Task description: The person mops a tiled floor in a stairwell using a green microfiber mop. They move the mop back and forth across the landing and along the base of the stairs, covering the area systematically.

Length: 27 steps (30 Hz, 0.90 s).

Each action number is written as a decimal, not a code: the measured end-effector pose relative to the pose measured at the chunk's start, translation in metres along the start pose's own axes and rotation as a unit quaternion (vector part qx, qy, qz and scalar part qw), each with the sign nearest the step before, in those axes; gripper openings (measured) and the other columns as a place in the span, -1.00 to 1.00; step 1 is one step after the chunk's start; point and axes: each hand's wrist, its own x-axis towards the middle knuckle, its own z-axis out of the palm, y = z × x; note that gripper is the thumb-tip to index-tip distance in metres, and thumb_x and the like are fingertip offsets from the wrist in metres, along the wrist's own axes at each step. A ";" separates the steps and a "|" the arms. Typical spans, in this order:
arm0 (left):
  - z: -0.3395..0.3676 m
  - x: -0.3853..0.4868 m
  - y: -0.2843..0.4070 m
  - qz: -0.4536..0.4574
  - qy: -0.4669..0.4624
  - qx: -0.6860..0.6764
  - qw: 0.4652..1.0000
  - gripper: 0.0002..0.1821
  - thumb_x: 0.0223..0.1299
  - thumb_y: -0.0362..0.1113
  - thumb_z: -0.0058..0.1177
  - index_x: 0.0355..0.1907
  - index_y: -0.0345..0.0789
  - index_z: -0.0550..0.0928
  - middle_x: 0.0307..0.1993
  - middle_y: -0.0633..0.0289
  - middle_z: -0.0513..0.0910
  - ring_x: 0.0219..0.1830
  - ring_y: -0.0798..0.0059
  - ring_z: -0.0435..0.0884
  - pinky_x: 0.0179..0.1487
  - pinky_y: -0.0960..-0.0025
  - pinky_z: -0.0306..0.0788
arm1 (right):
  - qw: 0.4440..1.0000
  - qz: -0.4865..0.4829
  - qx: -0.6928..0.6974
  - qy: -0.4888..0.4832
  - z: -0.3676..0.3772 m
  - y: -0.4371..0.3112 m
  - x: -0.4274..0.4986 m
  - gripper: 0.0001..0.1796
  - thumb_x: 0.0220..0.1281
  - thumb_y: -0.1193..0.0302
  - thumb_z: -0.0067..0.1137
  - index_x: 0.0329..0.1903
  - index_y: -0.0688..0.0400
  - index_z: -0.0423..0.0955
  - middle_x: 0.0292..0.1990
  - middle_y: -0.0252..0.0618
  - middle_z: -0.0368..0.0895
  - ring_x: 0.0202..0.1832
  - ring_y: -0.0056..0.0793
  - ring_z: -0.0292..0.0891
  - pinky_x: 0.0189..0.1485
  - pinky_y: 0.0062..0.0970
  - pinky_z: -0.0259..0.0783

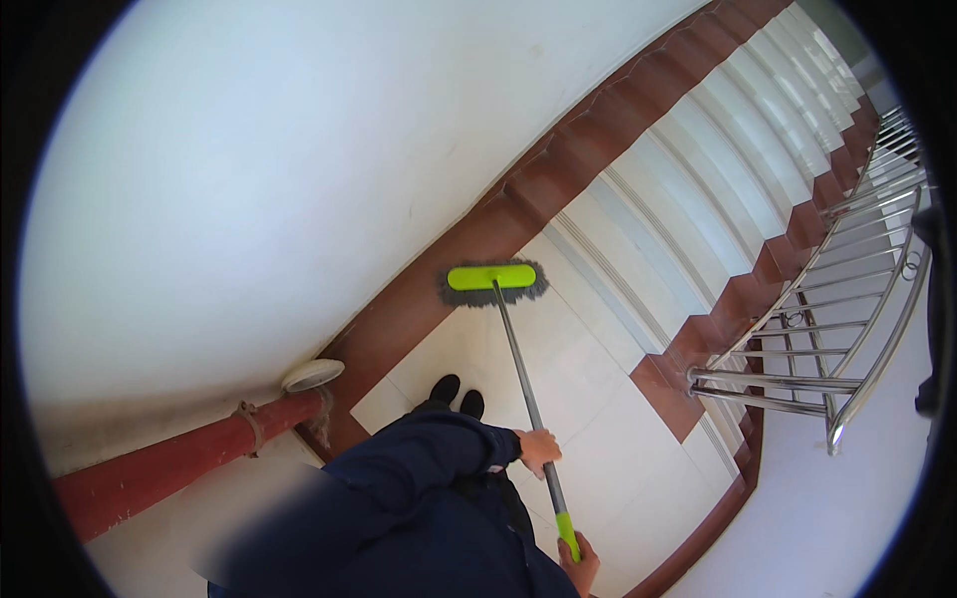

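Note:
A dust mop with a lime-green oval head plate and grey shaggy fringe stretches out in front of me. Its head is over the border between the brown skirting strip and pale floor tiles, close to the foot of the stairs. My left hand is wrapped around the grey metal pole, below its middle. At the near end, my right hand grips the lime-green handle. Both dark sleeves reach in from below, and two black shoes stand on the tiles.
Pale stairs with brown edges go off to the upper right, beside a stainless-steel railing. A white wall runs along the left. A red pipe with a bracket and a whitish round object are at lower left.

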 end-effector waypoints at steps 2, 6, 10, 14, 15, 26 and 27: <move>-0.006 -0.012 -0.017 -0.017 0.084 0.042 0.995 -0.54 -0.24 0.08 0.35 -0.36 -0.17 0.57 -0.34 0.22 0.60 -0.17 0.16 0.56 0.00 0.07 0.35 | 1.000 -0.012 0.004 -0.001 0.023 -0.009 0.026 -0.60 0.31 0.30 0.15 0.08 0.32 0.52 -0.48 -0.22 0.57 -0.53 -0.54 0.43 -0.43 -0.48 0.36; -0.031 -0.037 -0.057 -0.066 0.177 0.057 0.980 -0.58 -0.21 0.08 0.33 -0.40 -0.14 0.54 -0.34 0.27 0.55 -0.13 0.24 0.51 0.07 0.06 0.26 | 0.999 -0.003 0.049 -0.018 0.046 -0.033 0.073 -0.61 0.22 0.27 0.27 0.02 0.22 0.57 -0.50 0.02 0.62 -0.49 -0.22 0.60 -0.36 -0.33 0.45; -0.036 -0.024 -0.057 -0.086 0.197 0.025 0.976 -0.57 -0.19 0.10 0.33 -0.38 -0.14 0.54 -0.32 0.27 0.54 -0.06 0.25 0.48 0.09 0.07 0.22 | 0.999 -0.008 0.045 0.002 0.033 -0.028 0.086 -0.63 0.30 0.24 0.16 0.06 0.17 0.56 -0.49 0.03 0.62 -0.45 -0.09 0.61 -0.35 -0.26 0.46; 0.000 -0.001 -0.020 -0.077 0.134 0.004 0.988 -0.52 -0.20 0.15 0.34 -0.33 -0.14 0.56 -0.28 0.24 0.56 -0.01 0.19 0.48 0.16 -0.12 0.17 | 0.993 -0.089 -0.072 0.024 0.008 0.017 0.053 -0.70 0.31 0.23 0.13 0.04 0.02 0.56 -0.45 0.03 0.62 -0.38 0.00 0.60 -0.30 -0.18 0.46; 0.018 0.006 -0.002 -0.066 0.130 -0.007 0.989 -0.51 -0.20 0.16 0.34 -0.32 -0.14 0.56 -0.27 0.25 0.56 0.00 0.19 0.48 0.16 -0.15 0.16 | 0.996 -0.023 -0.082 -0.013 -0.007 0.035 0.038 -0.69 0.29 0.23 0.14 0.03 0.02 0.57 -0.44 0.04 0.62 -0.36 0.01 0.60 -0.30 -0.18 0.46; 0.112 0.099 0.138 -0.031 0.014 -0.143 0.989 -0.59 -0.10 0.09 0.30 -0.44 -0.22 0.58 -0.47 0.18 0.63 -0.27 0.11 0.61 -0.20 0.07 0.40 | 0.995 0.030 -0.091 -0.006 -0.154 0.144 -0.059 -0.63 0.20 0.25 0.30 0.02 0.12 0.61 -0.31 -0.03 0.68 -0.27 -0.24 0.62 -0.17 -0.34 0.49; 0.116 0.098 0.135 -0.051 0.040 -0.116 0.991 -0.59 -0.13 0.10 0.30 -0.45 -0.20 0.59 -0.48 0.18 0.63 -0.28 0.10 0.61 -0.18 0.07 0.41 | 0.997 0.009 -0.076 0.003 -0.147 0.148 -0.050 -0.67 0.15 0.22 0.31 -0.05 0.08 0.63 -0.42 -0.04 0.65 -0.38 -0.16 0.61 -0.28 -0.31 0.47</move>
